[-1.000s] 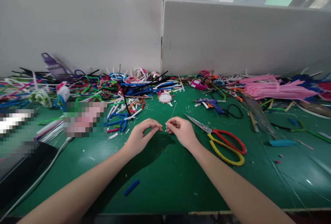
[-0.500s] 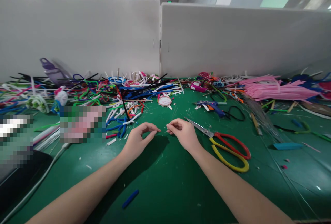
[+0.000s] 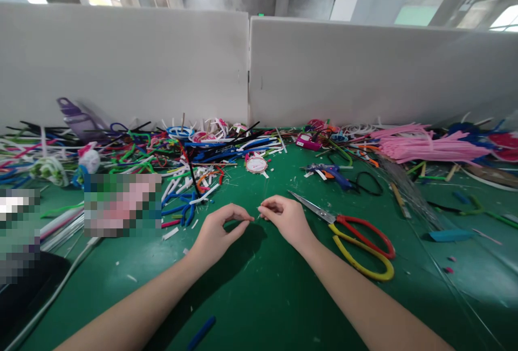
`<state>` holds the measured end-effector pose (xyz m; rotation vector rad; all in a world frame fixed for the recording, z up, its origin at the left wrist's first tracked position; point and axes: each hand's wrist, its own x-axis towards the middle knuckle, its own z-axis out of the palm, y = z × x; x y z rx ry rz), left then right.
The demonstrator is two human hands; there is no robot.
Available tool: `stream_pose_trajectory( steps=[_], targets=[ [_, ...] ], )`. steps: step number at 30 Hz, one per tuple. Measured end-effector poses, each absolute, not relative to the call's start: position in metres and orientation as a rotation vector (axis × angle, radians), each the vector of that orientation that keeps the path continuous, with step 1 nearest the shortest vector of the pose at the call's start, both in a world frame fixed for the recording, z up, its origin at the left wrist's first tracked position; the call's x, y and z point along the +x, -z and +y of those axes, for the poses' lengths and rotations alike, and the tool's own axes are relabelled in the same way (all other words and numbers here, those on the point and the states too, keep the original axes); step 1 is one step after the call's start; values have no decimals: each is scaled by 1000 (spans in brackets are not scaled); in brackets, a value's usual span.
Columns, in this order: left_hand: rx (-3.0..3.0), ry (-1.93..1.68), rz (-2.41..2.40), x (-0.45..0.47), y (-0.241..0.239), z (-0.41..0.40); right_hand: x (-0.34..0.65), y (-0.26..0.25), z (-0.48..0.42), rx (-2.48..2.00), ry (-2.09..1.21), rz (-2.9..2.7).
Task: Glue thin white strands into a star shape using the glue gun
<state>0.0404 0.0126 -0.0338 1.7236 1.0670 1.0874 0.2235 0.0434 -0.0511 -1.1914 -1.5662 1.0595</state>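
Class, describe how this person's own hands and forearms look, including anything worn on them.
The left hand and right hand are bare, with no gloves or rings that show. The left forearm and right forearm are bare too: no sleeve, watch or bracelet appears on the parts in view.

Tiny pale piece (image 3: 259,209); pinched in the right fingers (image 3: 267,211); shape unclear.
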Motion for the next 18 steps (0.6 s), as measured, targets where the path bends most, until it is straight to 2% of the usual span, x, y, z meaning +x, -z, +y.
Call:
stream_pose_trajectory(
  steps=[14, 18],
  targets=[
    [1906, -1095, 1119, 37, 33, 14, 221, 49, 42, -1288, -908, -1757],
    [1811, -1095, 1117, 38, 31, 11, 223, 46, 40, -1295, -968, -1728]
  ],
)
